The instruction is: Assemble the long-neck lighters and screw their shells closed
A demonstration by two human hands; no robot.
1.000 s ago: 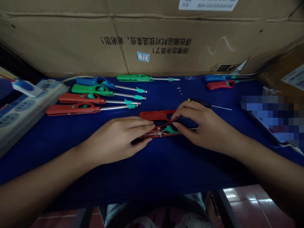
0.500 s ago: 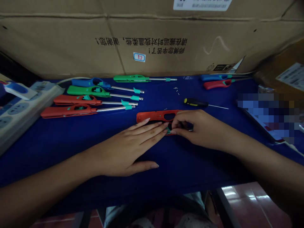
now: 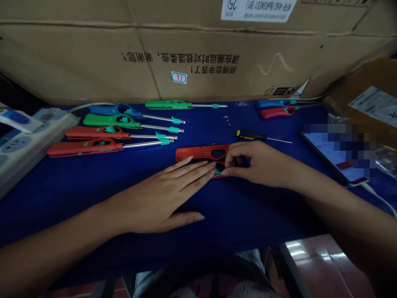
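My left hand (image 3: 173, 190) lies flat, fingers stretched out, over the lower half of an opened red lighter casing (image 3: 218, 176), covering most of it. A teal trigger piece (image 3: 217, 171) shows beyond the fingertips. My right hand (image 3: 257, 163) is closed in a pinch at the front end of that lower half, beside the trigger opening. Whatever is between its thumb and forefinger is hidden. The other red casing half (image 3: 195, 153) lies just behind, its inside facing up, with my left little finger close to its edge and right knuckles by its front end.
Several long-necked lighters (image 3: 102, 147) lie at left. A green one (image 3: 169, 104) lies at the back, blue (image 3: 273, 103) and red (image 3: 277, 112) ones at back right. A screwdriver (image 3: 252, 135), small screws (image 3: 227, 120), phone (image 3: 335, 153), power strip (image 3: 37, 132) and cardboard box (image 3: 93, 62) surround the work.
The view has shifted slightly, so everything appears a little further left. Both hands keep nearly the same place on the lighter; the right pinch has barely moved.
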